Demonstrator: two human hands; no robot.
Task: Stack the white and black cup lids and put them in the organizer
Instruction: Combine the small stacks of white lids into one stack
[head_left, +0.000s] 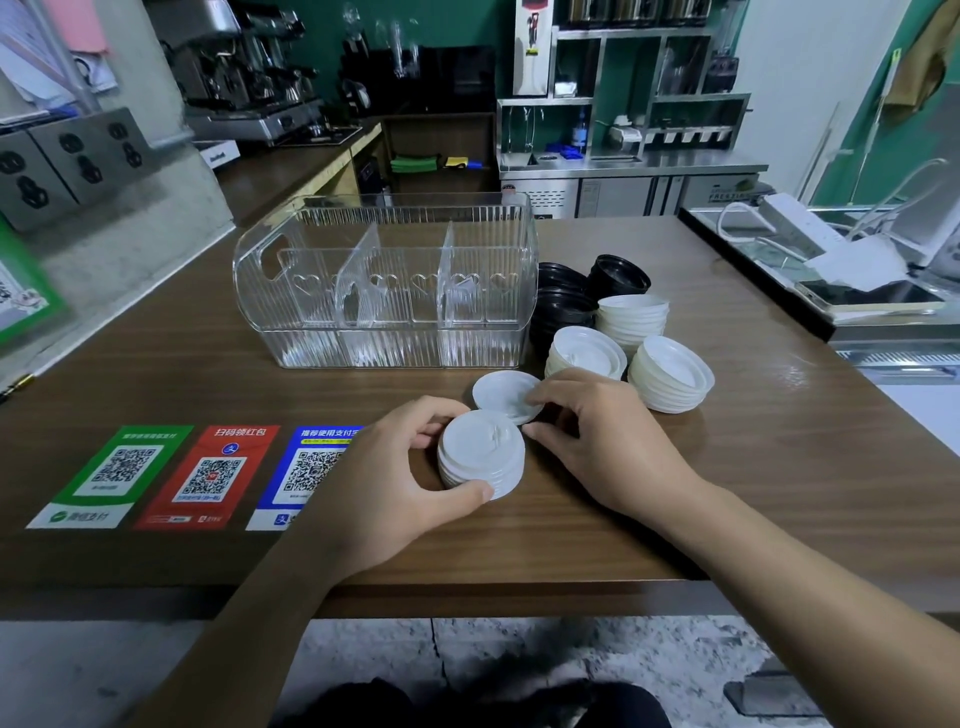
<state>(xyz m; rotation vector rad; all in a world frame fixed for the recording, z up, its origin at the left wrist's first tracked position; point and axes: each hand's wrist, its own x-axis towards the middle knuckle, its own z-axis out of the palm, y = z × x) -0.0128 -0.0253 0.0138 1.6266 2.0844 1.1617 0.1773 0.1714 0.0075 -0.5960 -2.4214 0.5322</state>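
My left hand (395, 467) grips a short stack of white lids (480, 454) on the wooden counter, thumb in front and fingers behind it. Just behind that stack lies a flat pile of white lids (501, 392), and my right hand (597, 441) pinches its right edge with fingertips and thumb. Three more white lid stacks (670, 379) (587, 353) (631, 314) stand to the right. Black lid stacks (618, 275) (563, 306) sit behind them. The clear ribbed organizer (384, 343) with two dividers stands empty at the centre back.
Three QR code stickers (208, 475) lie on the counter (779, 441) at the left. A steel sink area with a phone (862, 293) borders the counter on the right. An espresso machine (244, 67) and shelves stand far behind.
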